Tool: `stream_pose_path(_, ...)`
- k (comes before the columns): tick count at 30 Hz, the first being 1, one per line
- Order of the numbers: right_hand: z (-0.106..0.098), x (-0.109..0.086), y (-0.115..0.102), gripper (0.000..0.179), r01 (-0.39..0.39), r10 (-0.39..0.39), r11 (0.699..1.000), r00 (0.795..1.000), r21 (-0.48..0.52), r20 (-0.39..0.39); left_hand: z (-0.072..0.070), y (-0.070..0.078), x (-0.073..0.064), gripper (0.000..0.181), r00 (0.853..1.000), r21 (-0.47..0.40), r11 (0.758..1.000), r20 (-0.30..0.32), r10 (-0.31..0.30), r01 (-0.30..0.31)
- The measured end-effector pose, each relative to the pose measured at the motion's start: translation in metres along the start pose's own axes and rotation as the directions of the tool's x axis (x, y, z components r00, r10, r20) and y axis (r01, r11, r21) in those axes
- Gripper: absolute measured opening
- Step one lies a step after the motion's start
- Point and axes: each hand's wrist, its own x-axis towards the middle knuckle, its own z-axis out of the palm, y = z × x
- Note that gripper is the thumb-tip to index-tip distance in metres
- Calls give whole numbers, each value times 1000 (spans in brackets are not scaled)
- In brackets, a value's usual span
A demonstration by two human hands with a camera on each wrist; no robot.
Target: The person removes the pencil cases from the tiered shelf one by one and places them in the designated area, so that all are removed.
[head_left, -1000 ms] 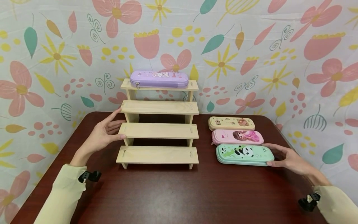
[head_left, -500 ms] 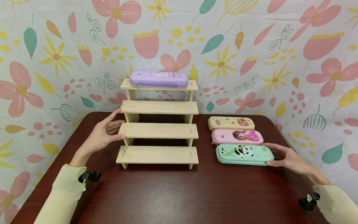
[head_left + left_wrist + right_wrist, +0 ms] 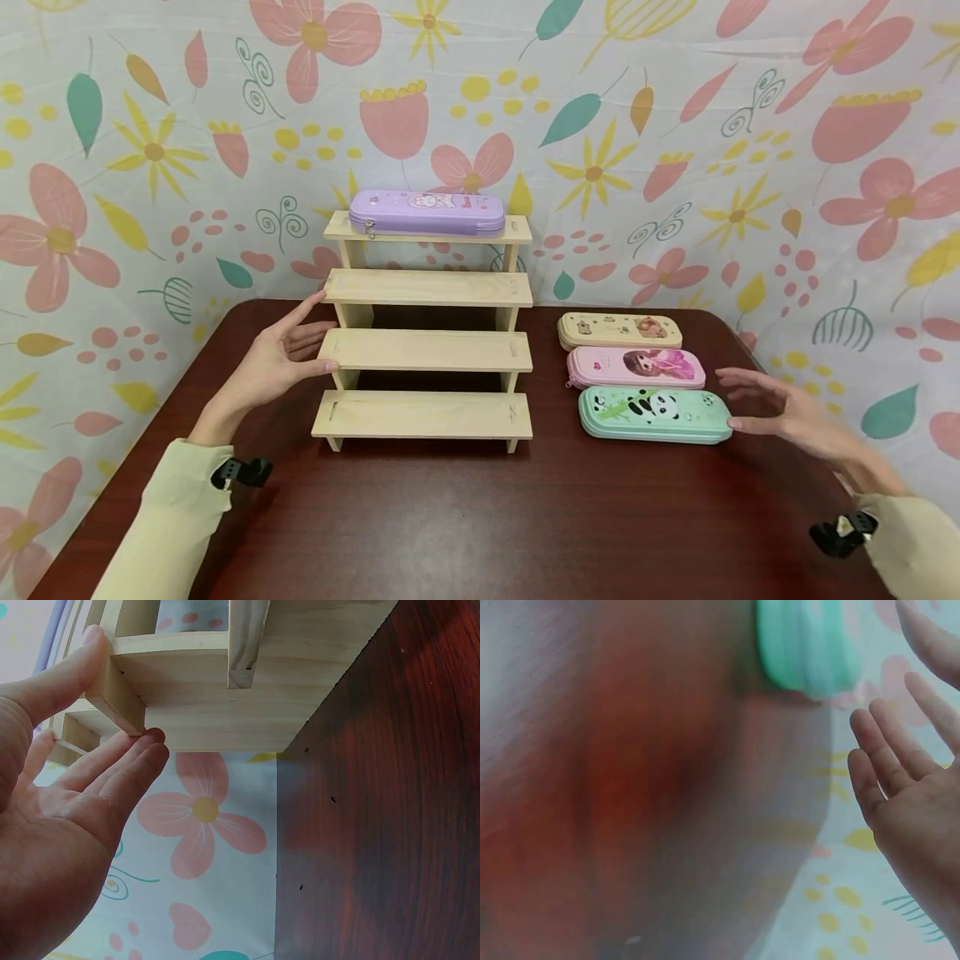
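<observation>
A light wooden four-step display shelf (image 3: pixel 427 350) stands on the table, a purple pencil case (image 3: pixel 427 212) lying on its top step. My left hand (image 3: pixel 273 354) is at the shelf's left side; in the left wrist view its thumb and fingers (image 3: pixel 135 761) pinch a step's end (image 3: pixel 116 694) from both sides. To the right lie three pencil cases: cream (image 3: pixel 618 330), pink with a doll picture (image 3: pixel 637 367), and green with a panda (image 3: pixel 652 414) in front. My right hand (image 3: pixel 795 417) holds nothing, fingers spread, thumb tip right at the green case's right end.
The dark red-brown table (image 3: pixel 465 517) carries everything, and a flower-patterned cloth (image 3: pixel 480 83) hangs behind it. Black wrist cameras sit at the left cuff (image 3: pixel 240 472) and right cuff (image 3: pixel 843 533).
My right hand has let go of the green pencil case and drawn back to the right, fingers spreading. The left hand and the shelf have stayed in place.
</observation>
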Motion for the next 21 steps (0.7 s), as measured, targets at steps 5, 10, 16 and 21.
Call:
stream_pose_path(5, -2, 13, -30, 67, 26, -26, 1000, 1000, -12, 2, 0, -1, 0, 103, 1000, -6, 1000, 5, 1, -1)
stream_pose_path(10, 6, 39, -62, 65, 71, -71, 997, 997, 32, 21, 0, -2, 0, 102, 1000, -6, 1000, 7, -3, 3)
stream_pose_path(16, 20, 77, -100, 62, 122, -126, 989, 991, 85, 45, 0, -1, 0, 102, 1000, -8, 1000, 5, 2, -2)
stream_pose_path(21, 33, 113, -131, 62, 125, -127, 992, 990, 34, 62, 0, -2, 0, 102, 1000, -4, 1000, 4, -3, 3)
